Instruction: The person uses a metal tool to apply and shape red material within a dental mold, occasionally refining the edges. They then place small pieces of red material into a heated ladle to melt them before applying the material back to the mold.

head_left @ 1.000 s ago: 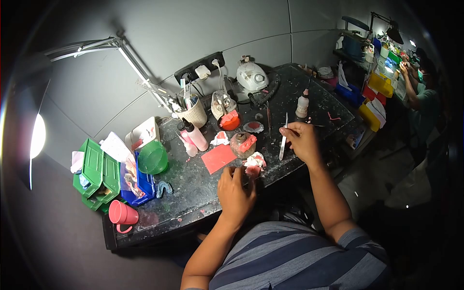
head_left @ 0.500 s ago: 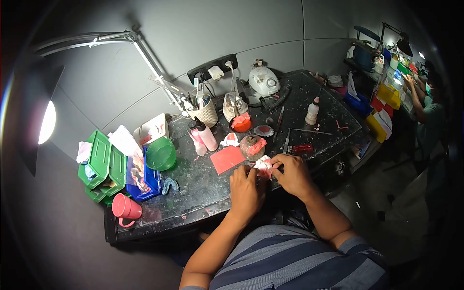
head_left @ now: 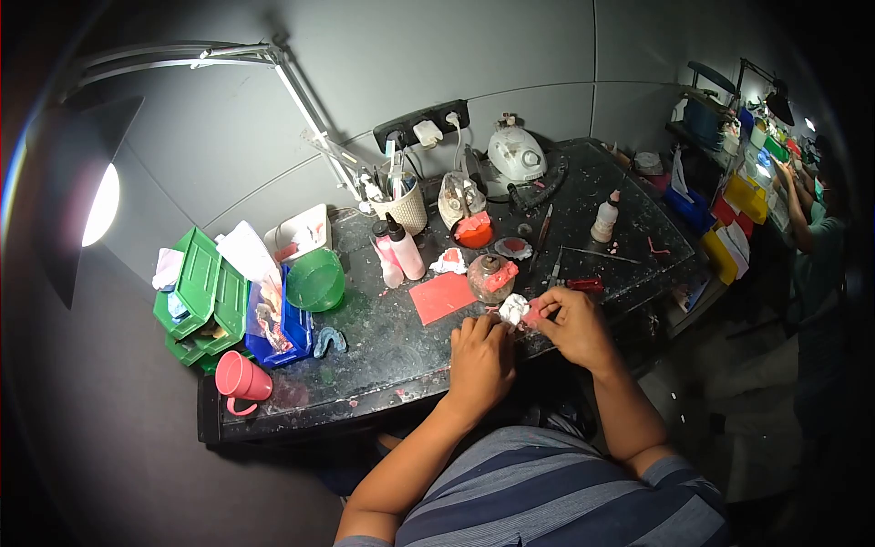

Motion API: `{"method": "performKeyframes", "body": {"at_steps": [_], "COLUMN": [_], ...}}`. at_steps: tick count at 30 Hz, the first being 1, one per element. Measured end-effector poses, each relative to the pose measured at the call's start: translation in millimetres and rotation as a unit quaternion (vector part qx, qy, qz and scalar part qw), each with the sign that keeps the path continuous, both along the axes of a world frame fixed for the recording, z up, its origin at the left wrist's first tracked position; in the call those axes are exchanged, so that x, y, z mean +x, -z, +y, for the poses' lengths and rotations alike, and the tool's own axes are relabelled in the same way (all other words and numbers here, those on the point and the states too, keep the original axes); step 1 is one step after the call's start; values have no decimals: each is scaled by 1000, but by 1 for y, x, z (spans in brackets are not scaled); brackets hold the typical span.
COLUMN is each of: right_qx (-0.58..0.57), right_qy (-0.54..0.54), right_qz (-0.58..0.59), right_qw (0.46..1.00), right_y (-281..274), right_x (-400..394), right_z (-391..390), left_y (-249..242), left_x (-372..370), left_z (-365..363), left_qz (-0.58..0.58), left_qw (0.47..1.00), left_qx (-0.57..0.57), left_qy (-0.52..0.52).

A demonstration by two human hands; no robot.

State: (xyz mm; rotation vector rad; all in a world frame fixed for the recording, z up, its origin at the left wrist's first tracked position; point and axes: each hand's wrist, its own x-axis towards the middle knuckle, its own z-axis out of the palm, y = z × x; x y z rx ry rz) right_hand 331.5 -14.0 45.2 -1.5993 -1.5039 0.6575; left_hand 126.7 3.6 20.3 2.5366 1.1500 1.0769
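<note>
Between my hands, by the table's front edge, is a small white plaster cast [head_left: 513,308]. My left hand [head_left: 481,363] is closed, its curled fingers at the cast's left side; the fingertips are partly hidden. My right hand [head_left: 580,330] pinches a piece of pink wax [head_left: 532,315] against the right side of the cast. Just behind them stands a round spirit burner [head_left: 488,284] with a pink lump of wax [head_left: 501,277] on it. A flat pink wax sheet [head_left: 441,298] lies left of the burner.
A knife [head_left: 555,268] and a red-handled tool [head_left: 584,284] lie behind my right hand. Two pink bottles [head_left: 406,255], a green bowl [head_left: 316,281], a blue bin [head_left: 293,339] and a pink mug [head_left: 244,377] stand to the left. Another person [head_left: 816,228] works at far right.
My right hand has shifted slightly right of the cast, and the pink wax in its fingers shows more clearly. The whole view has shifted a little; my left hand stays by the cast.
</note>
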Motion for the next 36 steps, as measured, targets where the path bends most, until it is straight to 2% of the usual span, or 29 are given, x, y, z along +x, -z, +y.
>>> {"method": "performKeyframes", "body": {"at_steps": [3,5,6,8,9,11,13,14,18,19,22,23,27,29,31,33,35,36], "right_qx": [-9,49,31,42,54,66,67,96,91,44,50,36,-204,-332,-406,-443,-476,-411], "right_qy": [5,45,57,69,81,97,61,47,76,102,109,89,17,-41,-30,53,52,65], "right_qz": [33,109,47,31,15,-3,-54,-44,-69,-79,-56,-46,-203,-175,-213,-216,-209,-120], "right_qw": [999,992,997,996,995,993,994,993,991,991,991,994,957,926,888,868,852,901], "right_y": [7,11,8,2,-1,-5,-10,-11,-30,-40,-31,-30,-15,24,71,101,121,132], "right_x": [14,17,21,20,19,18,22,25,50,60,109,126,183,209,225,223,217,212], "right_z": [6,8,7,5,3,0,-1,-1,-8,-14,-22,-29,-61,-74,-85,-93,-93,-95], "left_y": [-9,-18,-19,-17,-15,-17,-23,-19,-40,-40,-28,-27,-31,-38,-36,-33,-25,-21], "left_x": [1,-1,-4,-12,-17,-28,-39,-44,-46,-44,-47,-49,-47,-44,-43,-43,-41,-38], "left_z": [-2,-3,-2,0,11,27,55,73,100,103,116,117,108,103,102,102,105,108], "left_qz": [23,-6,-5,-69,-112,-131,-70,-33,117,117,163,164,167,178,172,165,165,163], "left_qw": [999,996,996,996,992,990,993,994,990,990,984,984,985,979,980,983,982,982], "left_qx": [-25,20,20,5,58,44,-35,-13,-50,-49,-59,-61,-29,-75,-69,-51,-43,-34], "left_qy": [16,83,83,48,32,-38,-90,-103,-62,-56,-43,-39,-40,-63,-66,-68,-81,-88]}}
